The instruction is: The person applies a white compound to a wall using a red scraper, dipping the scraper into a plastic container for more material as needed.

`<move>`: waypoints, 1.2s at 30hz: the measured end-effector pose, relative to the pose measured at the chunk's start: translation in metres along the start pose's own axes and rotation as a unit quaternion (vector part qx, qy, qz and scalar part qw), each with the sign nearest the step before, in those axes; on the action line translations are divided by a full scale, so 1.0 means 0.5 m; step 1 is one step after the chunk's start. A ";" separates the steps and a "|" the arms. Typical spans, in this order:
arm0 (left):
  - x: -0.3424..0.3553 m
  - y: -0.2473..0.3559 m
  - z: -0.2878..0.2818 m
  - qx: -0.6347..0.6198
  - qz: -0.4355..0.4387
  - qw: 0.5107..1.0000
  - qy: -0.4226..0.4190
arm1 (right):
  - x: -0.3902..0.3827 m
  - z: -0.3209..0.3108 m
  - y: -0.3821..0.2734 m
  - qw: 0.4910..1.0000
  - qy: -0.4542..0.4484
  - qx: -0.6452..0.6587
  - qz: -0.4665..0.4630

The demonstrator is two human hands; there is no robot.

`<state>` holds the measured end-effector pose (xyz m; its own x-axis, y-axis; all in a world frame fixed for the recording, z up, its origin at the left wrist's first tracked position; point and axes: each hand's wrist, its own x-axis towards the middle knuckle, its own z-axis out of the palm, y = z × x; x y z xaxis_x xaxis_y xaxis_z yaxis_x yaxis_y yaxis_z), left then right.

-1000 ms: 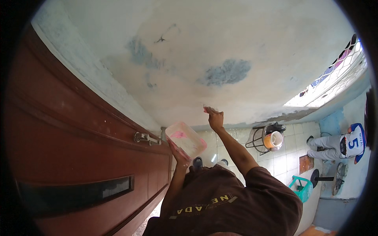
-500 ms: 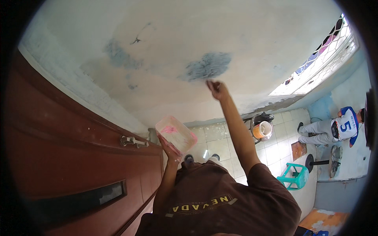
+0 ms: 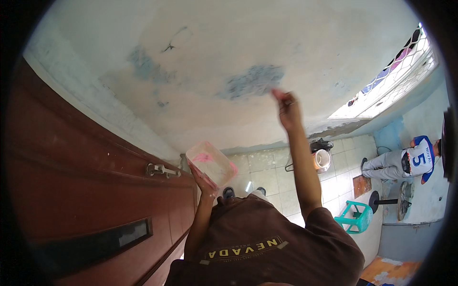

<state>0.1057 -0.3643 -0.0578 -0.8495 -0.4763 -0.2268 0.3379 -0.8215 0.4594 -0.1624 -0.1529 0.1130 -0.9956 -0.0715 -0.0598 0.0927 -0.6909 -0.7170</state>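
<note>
My left hand (image 3: 204, 183) grips a pale pink rectangular plastic tub (image 3: 232, 167) by its near left side. Inside it is a whitish smear with a bright pink patch. My right arm is stretched out to the wall (image 3: 214, 119), which is pale and patchy. There my right hand (image 3: 289, 110) is closed, fingers bunched. A small reddish tip shows at the fingertips, too blurred to name. It is at the lower right edge of a streaky blue-grey patch (image 3: 253, 82). Another bluish patch (image 3: 145, 66) lies further left on the wall.
A brown door (image 3: 95, 157) with a metal handle (image 3: 162, 170) stands at my left. On the tiled floor at right are an orange-and-white bucket (image 3: 322, 160) and a green stool (image 3: 357, 217). A grilled window (image 3: 381, 90) and another person (image 3: 405, 159) are further right.
My right hand has moved right along the wall, from below the blue-grey patch to its right edge. The tub in my left hand has barely moved.
</note>
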 end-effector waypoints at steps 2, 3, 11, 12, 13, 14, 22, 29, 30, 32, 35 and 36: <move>0.000 0.001 -0.003 -0.033 -0.013 0.999 -0.012 | 0.047 -0.100 0.153 0.987 0.006 0.017 0.162; 0.000 0.002 -0.004 -0.031 -0.007 0.999 -0.009 | 0.070 -0.135 0.214 0.970 0.052 0.027 0.234; 0.004 0.000 -0.030 -0.014 -0.003 0.999 -0.042 | 0.308 -0.108 -0.026 0.900 -0.134 0.314 0.271; 0.004 -0.003 -0.029 -0.002 0.003 1.000 -0.031 | 0.311 -0.064 -0.116 0.895 -0.108 0.346 0.259; 0.002 0.002 -0.031 0.011 0.015 1.000 -0.016 | 0.259 0.005 -0.185 0.904 -0.118 0.342 0.229; 0.003 -0.008 -0.021 0.022 0.013 1.000 -0.011 | 0.233 0.021 -0.259 0.917 -0.142 0.327 0.177; -0.001 -0.017 0.050 0.004 0.005 1.000 0.018 | 0.068 -0.140 -0.070 0.965 -0.189 0.144 0.108; 0.026 -0.093 0.049 -0.035 -0.001 0.999 -0.014 | 0.235 -0.223 0.106 0.938 -0.016 0.162 0.305; 0.024 -0.106 0.070 -0.031 -0.002 0.999 -0.015 | 0.285 -0.224 0.047 0.954 -0.097 0.141 0.247; 0.015 -0.121 0.093 -0.019 0.008 1.000 -0.004 | 0.302 -0.145 -0.099 0.915 -0.161 0.242 0.279; 0.005 -0.151 0.101 0.002 0.046 0.999 0.016 | 0.204 0.014 -0.292 0.838 -0.230 0.358 0.341; 0.003 -0.160 0.111 -0.003 0.041 0.999 0.022 | 0.171 0.030 -0.320 0.861 -0.232 0.341 0.297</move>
<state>0.0548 -0.2819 -0.0475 -0.8002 -0.5555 -0.2259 0.4085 -0.7807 0.4729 -0.2620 -0.0591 0.2331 -0.6742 -0.7282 0.1230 0.7259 -0.6841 -0.0712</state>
